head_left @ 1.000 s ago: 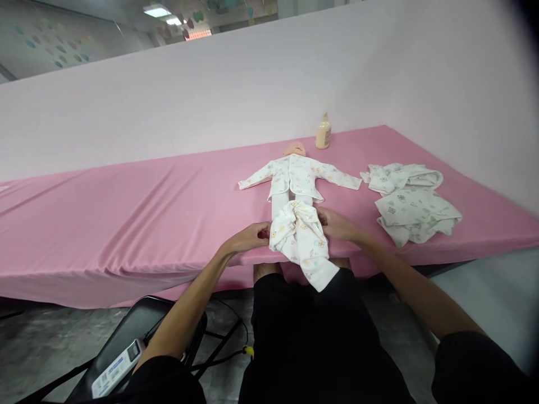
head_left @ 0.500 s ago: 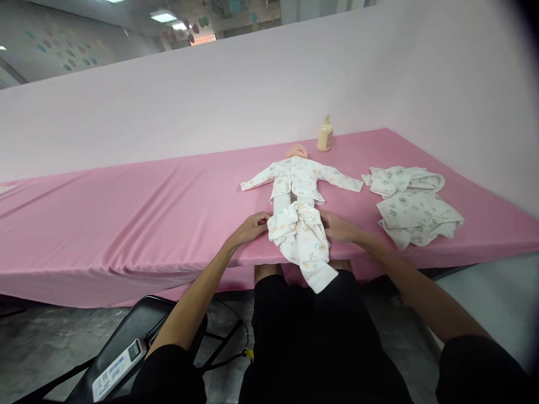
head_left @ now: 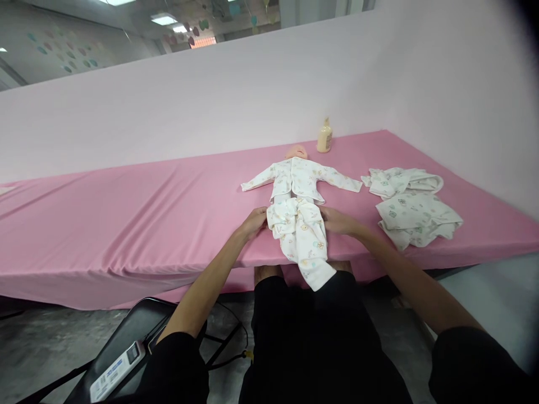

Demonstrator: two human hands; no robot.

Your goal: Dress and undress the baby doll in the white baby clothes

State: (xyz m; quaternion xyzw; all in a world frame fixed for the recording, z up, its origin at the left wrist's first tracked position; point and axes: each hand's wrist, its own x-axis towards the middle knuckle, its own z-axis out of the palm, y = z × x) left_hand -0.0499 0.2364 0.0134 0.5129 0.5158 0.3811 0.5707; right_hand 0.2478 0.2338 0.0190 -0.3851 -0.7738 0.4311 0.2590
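Observation:
A baby doll (head_left: 295,152) lies on its back on the pink table (head_left: 126,213), dressed in a white printed top (head_left: 300,177). White printed trousers (head_left: 301,237) are bunched over its legs and hang off the front edge. My left hand (head_left: 254,221) grips the waistband on the left side. On the right side of the same waistband sits my right hand (head_left: 336,220), also gripping it. The doll's legs are hidden under the cloth.
A cream pump bottle (head_left: 324,136) stands behind the doll's head by the wall. A heap of white printed baby clothes (head_left: 410,205) lies at the right. A black folding chair (head_left: 138,336) with a small white device (head_left: 114,371) stands at lower left.
Both hands have slid the trousers' waistband up the doll's legs toward its top. The white legs that showed below the top are now covered.

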